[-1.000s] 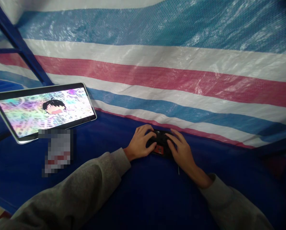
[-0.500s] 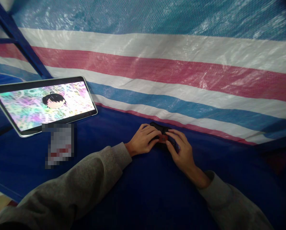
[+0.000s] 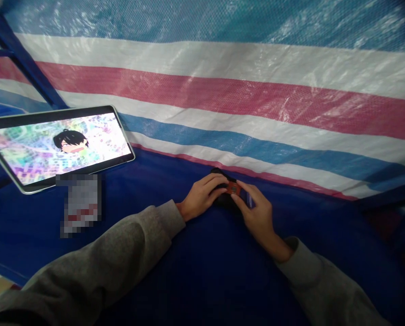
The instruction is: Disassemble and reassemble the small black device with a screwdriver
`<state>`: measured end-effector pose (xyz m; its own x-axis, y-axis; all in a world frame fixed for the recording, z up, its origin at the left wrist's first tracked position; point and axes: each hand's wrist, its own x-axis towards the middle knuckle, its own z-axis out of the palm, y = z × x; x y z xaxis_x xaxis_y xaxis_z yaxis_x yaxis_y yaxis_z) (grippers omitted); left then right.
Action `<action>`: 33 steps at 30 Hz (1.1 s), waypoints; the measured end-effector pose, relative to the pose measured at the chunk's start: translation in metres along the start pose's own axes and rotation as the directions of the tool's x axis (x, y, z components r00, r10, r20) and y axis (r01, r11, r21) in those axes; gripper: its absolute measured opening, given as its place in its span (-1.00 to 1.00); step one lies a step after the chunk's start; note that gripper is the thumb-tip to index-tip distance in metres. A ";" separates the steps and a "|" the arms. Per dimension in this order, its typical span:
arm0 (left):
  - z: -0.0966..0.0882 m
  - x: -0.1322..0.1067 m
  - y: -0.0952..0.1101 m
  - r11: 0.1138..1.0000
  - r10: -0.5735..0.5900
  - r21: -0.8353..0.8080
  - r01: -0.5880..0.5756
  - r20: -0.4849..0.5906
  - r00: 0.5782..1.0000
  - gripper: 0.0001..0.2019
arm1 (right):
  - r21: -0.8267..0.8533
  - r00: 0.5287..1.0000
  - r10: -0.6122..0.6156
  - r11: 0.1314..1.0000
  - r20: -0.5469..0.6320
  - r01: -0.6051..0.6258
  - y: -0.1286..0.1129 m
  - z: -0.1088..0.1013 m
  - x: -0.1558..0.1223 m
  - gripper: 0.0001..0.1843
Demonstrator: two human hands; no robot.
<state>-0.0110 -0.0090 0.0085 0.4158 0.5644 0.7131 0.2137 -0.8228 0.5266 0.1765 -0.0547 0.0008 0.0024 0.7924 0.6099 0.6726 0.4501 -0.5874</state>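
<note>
Two bare hands meet over a small orange-red piece (image 3: pixel 234 188) at the far side of a blue surface (image 3: pixel 188 271). The right hand (image 3: pixel 256 203) appears to pinch it between thumb and forefinger; the left hand (image 3: pixel 207 192) curls in opposite, its fingertips at the piece's left edge, though whether they press together cannot be told. The two-sided hold probably steadies so small an item. A black object (image 3: pixel 223 202) sits beneath, partly masked by the fingers. Just beyond, a striped tarpaulin (image 3: pixel 222 97) hangs like a wall, likely limiting reach on the far side. At left, a lit tablet (image 3: pixel 58 149) is tilted up, showing a cartoon head, perhaps angled for easy viewing. A pixelated item (image 3: pixel 83 199), its identity hidden, lies before it, well apart from the hands.
</note>
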 end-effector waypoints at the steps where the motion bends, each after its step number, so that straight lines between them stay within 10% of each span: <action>1: 0.001 0.000 0.001 0.999 -0.021 -0.029 0.021 -0.007 1.000 -0.78 | 0.028 0.999 0.044 0.999 -0.008 -0.044 -0.001 0.000 0.000 -0.64; 33: 0.001 -0.007 -0.003 0.998 0.050 -0.043 -0.051 -0.024 0.998 -0.64 | 0.083 0.998 0.015 0.997 -0.057 -0.010 0.000 0.000 -0.002 -0.71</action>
<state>-0.0140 -0.0099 0.0017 0.4043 0.5242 0.7495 0.1544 -0.8468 0.5089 0.1771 -0.0562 -0.0004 0.0542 0.7745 0.6302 0.6091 0.4745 -0.6355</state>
